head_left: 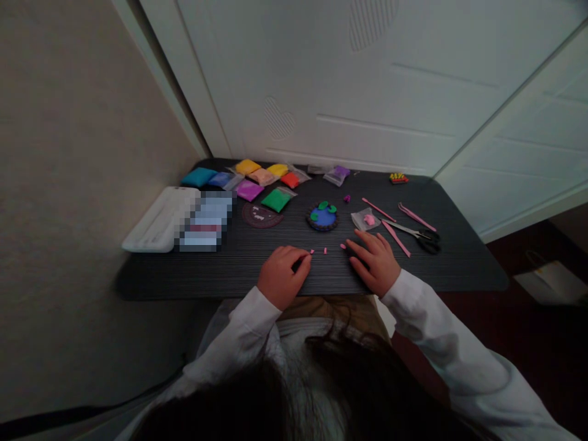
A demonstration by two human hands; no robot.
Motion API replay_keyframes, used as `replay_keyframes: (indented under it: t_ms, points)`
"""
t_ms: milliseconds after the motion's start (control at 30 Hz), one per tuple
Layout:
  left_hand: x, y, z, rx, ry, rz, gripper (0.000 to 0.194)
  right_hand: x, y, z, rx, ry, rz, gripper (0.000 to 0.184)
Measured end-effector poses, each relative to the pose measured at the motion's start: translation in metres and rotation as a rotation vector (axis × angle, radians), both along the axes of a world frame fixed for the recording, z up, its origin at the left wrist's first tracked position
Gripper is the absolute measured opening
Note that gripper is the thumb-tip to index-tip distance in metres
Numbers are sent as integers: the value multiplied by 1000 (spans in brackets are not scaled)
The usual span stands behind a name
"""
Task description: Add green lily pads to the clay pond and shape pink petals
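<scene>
Thumb and index finger of my left hand come together in a pinch at a small pink clay piece just above the table. My right hand has its fingers spread, its index fingertip at or beside another flat pink bit; contact is hard to tell. Between the hands a short pink piece lies on the tabletop. Beyond them sits a round blue clay pond with a dark bumpy rim and green leaf shapes. A clear bag with pink clay lies above my right hand.
Scissors, pink tweezers and pink modelling tools lie at right. Several coloured clay packets, such as the green one, line the back left. A blurred phone-like screen and white case occupy the left end.
</scene>
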State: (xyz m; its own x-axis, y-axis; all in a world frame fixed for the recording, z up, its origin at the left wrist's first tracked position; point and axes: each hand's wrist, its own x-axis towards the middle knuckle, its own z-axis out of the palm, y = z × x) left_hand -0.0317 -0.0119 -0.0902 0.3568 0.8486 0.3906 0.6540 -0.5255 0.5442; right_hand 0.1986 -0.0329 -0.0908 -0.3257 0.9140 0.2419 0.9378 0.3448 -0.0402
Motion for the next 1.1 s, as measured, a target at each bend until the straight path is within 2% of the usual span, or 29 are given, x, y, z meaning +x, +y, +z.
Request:
replay_keyframes:
  t_ms: [833,1100]
  points:
    - [1,0,0,-5,4,3,19,-8,-3,8,-10,-60,-34,40]
    - [1,0,-1,0,14,7,19,-5,-2,5,-21,-50,-17,40]
